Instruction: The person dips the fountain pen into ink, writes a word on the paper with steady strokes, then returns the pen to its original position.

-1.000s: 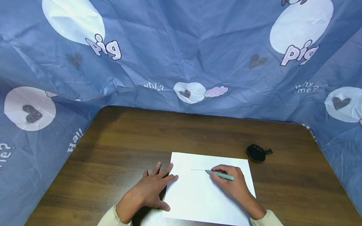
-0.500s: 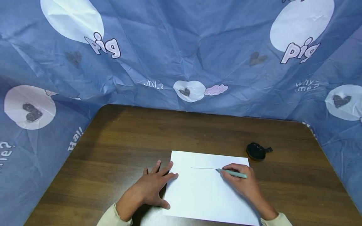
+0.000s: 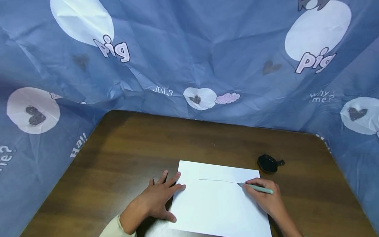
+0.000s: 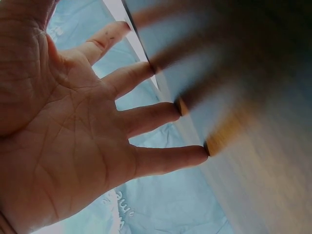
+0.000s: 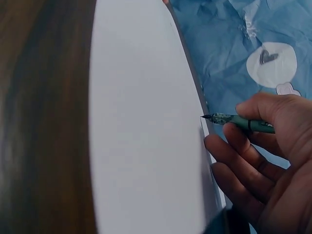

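A sheet of white paper (image 3: 219,207) lies on the wooden table. Across its upper part runs a thin, dark, slightly wavy line (image 3: 217,180). My right hand (image 3: 266,197) pinches a green fountain pen (image 3: 260,189), whose tip meets the line's right end. In the right wrist view the pen's dark nib (image 5: 206,117) points at the paper, with thumb and fingers round the barrel. With fingers spread and straight, my left hand (image 3: 157,199) rests at the paper's left edge, some fingertips on the sheet. The left wrist view shows its palm (image 4: 73,126).
A small black pan-shaped dish (image 3: 267,163) with a short handle stands beyond the paper's upper right corner. The brown table (image 3: 165,141) reaches back to a blue printed cloth (image 3: 165,65) that hangs behind and at both sides.
My right hand has slid the pen rightward over the paper, and the drawn line has grown longer to the right. The left hand has stayed in place.
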`<state>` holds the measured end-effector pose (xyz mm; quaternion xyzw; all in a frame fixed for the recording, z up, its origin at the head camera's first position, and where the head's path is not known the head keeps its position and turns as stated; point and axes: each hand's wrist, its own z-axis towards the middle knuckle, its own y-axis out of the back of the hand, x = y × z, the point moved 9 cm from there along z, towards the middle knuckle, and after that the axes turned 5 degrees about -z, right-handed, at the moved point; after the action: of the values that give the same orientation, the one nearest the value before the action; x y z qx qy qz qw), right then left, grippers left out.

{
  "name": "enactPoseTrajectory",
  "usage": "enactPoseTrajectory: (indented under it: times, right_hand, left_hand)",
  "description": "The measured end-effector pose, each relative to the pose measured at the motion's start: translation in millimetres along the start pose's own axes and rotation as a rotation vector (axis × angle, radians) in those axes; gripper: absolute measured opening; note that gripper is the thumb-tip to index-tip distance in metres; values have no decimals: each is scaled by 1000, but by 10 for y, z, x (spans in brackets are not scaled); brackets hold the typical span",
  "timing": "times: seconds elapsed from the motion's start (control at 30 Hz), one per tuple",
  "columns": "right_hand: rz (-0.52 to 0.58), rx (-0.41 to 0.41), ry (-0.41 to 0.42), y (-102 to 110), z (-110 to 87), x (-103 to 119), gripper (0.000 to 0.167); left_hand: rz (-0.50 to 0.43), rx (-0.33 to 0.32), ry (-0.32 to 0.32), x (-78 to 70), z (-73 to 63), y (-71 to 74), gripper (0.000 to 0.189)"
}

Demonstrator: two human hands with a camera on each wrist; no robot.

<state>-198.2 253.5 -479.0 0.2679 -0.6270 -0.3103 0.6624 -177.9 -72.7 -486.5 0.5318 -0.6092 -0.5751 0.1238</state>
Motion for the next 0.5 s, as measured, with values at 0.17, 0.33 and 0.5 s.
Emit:
enactPoseTrajectory:
  times: [0.17, 0.33, 0.5]
  right_hand:
    - [-34, -9, -16, 66, -27, -81, 7]
    - [-44, 3, 4, 74, -23, -80, 6]
    - [-46, 4, -13, 72, -35, -85, 7]
  left_hand:
    - [-8, -10, -21, -13, 1, 19, 98]
    - [-14, -10, -10, 2, -23, 14, 98]
    - [-3, -24, -18, -12, -57, 9, 97]
